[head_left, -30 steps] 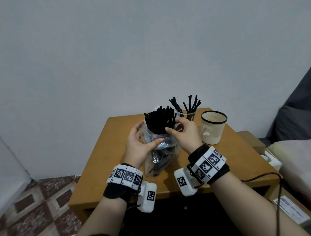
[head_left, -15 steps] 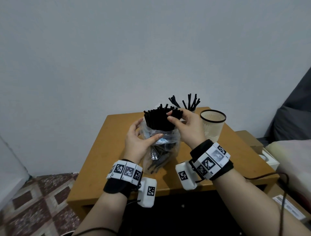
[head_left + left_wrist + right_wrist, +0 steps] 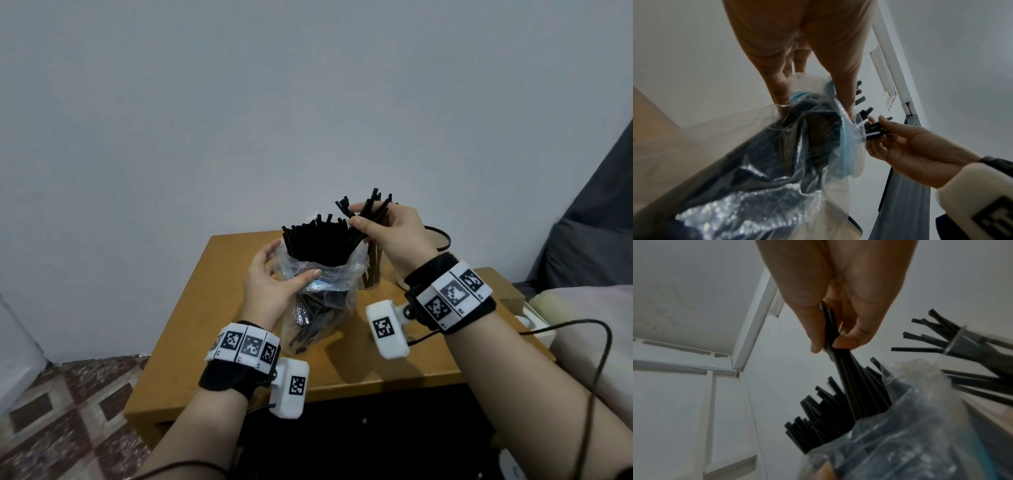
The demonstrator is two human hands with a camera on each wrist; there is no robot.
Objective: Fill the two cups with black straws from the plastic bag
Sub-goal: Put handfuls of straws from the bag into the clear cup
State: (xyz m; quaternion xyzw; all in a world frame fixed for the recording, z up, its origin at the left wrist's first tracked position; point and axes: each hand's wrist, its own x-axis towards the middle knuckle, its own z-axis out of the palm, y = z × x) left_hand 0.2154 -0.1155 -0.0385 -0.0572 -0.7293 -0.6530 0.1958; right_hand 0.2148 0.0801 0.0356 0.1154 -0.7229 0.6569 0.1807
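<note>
While pinching a small bunch of thin black plastic straws [image 3: 371, 219] in right hand [image 3: 394, 236], lift straight up, clear of crinkled clear plastic bag [image 3: 325, 274] at frame centre; keep left hand [image 3: 270, 287] gripping bag's neck; aim for clear cup [image 3: 371, 270] behind.

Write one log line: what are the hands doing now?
left hand: holds plastic bag | right hand: pinches few black straws, partly out | clear cup: some straws
</note>
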